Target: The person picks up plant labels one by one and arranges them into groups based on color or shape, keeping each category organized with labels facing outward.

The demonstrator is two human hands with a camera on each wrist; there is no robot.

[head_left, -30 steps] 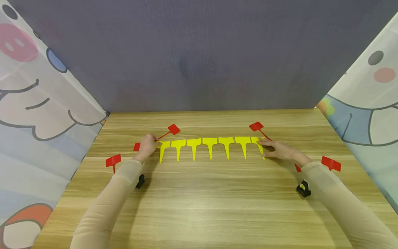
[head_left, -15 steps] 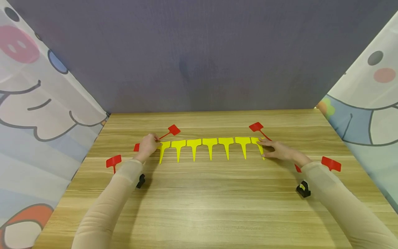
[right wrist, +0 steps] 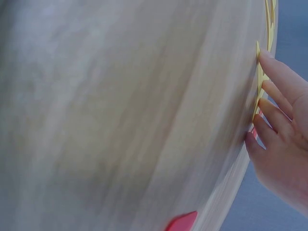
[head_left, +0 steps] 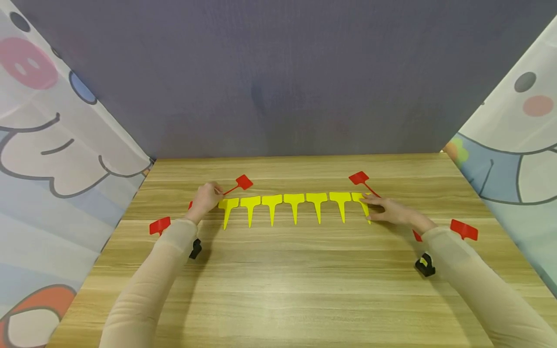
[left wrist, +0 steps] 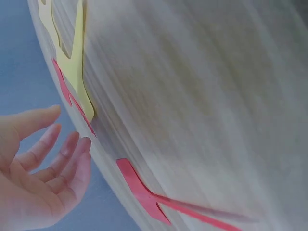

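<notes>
Several yellow T-shaped plant labels (head_left: pixel 294 198) lie side by side in a row on the wooden table. At the row's left end my left hand (head_left: pixel 205 199) hovers just beside the leftmost yellow label (head_left: pixel 228 203); the left wrist view shows its fingers (left wrist: pixel 70 159) loosely bent, thumb apart, with nothing between them. My right hand (head_left: pixel 391 211) rests its fingertips on the rightmost yellow label (head_left: pixel 359 197), partly hiding it. In the right wrist view the fingers of that hand (right wrist: pixel 284 127) are spread and touch the yellow label (right wrist: pixel 259 77).
Red plant labels lie around the row: one behind the left hand (head_left: pixel 244 182), a red label (head_left: pixel 359 178) behind the right, a red label (head_left: pixel 159 225) at far left, a red label (head_left: pixel 463 229) at far right. Small black devices (head_left: pixel 424 265) show beside the wrists. A grey panel (head_left: pixel 278 77) stands behind.
My left hand has come off the leftmost yellow label and shifted slightly left and up. The right hand and the row have stayed in place.
</notes>
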